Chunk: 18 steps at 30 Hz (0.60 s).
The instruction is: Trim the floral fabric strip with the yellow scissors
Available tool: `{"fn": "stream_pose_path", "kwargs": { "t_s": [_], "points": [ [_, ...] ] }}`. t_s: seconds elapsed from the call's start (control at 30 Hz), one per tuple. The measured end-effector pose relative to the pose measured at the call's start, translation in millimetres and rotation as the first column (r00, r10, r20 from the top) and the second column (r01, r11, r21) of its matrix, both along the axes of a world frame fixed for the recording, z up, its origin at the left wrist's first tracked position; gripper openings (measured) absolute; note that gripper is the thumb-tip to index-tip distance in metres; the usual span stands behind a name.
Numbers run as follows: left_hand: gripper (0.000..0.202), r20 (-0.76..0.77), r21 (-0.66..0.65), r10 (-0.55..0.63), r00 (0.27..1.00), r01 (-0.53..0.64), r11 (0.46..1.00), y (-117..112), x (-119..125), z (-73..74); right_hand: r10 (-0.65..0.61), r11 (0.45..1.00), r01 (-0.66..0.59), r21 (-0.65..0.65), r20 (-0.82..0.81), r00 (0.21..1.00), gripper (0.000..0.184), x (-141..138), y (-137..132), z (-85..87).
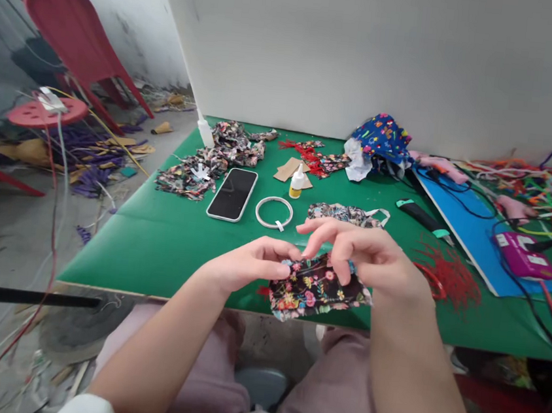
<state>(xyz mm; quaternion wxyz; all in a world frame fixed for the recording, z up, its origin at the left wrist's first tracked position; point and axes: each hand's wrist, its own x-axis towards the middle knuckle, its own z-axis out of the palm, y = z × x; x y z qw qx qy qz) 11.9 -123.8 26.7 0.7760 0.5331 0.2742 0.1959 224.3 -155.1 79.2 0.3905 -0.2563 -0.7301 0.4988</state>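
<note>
Both my hands hold a piece of black floral fabric just above the near edge of the green table. My left hand pinches its left end with fingers closed. My right hand presses on the top right of the fabric, index and middle fingers stretched toward the left hand. The rest of the piece hangs below my fingers.
On the table lie a phone, a white ring, a small glue bottle, floral fabric scraps, another floral piece, a utility knife, red trimmings, a blue mat and a magenta device. Red chairs stand at left.
</note>
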Motion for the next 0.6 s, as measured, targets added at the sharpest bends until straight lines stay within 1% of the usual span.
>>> {"fn": "stream_pose_path", "kwargs": {
  "t_s": [0.07,0.1,0.13,0.17,0.2,0.23,0.27,0.33,0.37,0.4,0.47,0.53,0.6],
  "points": [
    [0.035,-0.021,-0.003,0.021,1.000,-0.021,1.000,0,-1,2.8,0.045,0.999,-0.045,-0.004,0.000,0.999,0.013,-1,4,-3.8],
    [0.029,-0.026,-0.002,0.031,0.999,-0.031,1.000,0,0,4.4,0.035,0.999,-0.035,-0.016,-0.004,0.999,0.012,-1,6,-5.8],
    [0.024,-0.032,0.004,0.050,0.998,-0.050,0.999,0,0,5.8,-0.007,0.999,0.006,-0.044,-0.011,1.000,0.010,0,8,-7.8],
    [0.021,-0.040,0.015,0.083,0.996,-0.083,0.996,0,1,7.1,-0.078,0.993,0.076,-0.090,-0.020,0.997,0.008,1,10,-9.9],
    [0.019,-0.051,0.035,0.136,0.989,-0.135,0.990,0,3,8.0,-0.168,0.976,0.161,-0.149,-0.038,0.985,0.013,2,12,-12.1],
    [0.019,-0.060,0.063,0.201,0.978,-0.198,0.978,1,5,8.5,-0.258,0.946,0.240,-0.217,-0.059,0.964,0.019,3,14,-14.4],
    [0.020,-0.064,0.094,0.269,0.961,-0.263,0.960,1,6,8.5,-0.328,0.912,0.292,-0.287,-0.084,0.941,0.026,3,16,-16.6],
    [0.022,-0.058,0.141,0.382,0.922,-0.371,0.918,2,9,7.5,-0.390,0.861,0.320,-0.395,-0.111,0.914,0.038,1,19,-21.1],
    [0.023,-0.048,0.152,0.417,0.908,-0.406,0.901,3,10,6.6,-0.391,0.851,0.317,-0.419,-0.102,0.915,0.044,-2,21,-23.1],
    [0.024,-0.041,0.155,0.436,0.899,-0.425,0.892,3,11,5.5,-0.390,0.848,0.328,-0.417,-0.070,0.918,0.053,-5,21,-24.7],
    [0.027,-0.036,0.160,0.436,0.899,-0.426,0.891,4,10,3.0,-0.423,0.844,0.400,-0.358,0.017,0.906,0.070,-12,22,-26.9],
    [0.028,-0.016,0.153,0.435,0.900,-0.427,0.891,6,9,0.5,-0.488,0.827,0.485,-0.286,0.066,0.871,0.074,-18,22,-27.5],
    [0.036,0.025,0.089,0.449,0.893,-0.450,0.889,7,6,-1.3,-0.531,0.808,0.532,-0.253,0.077,0.844,0.072,-20,22,-26.9]
  ]
}}
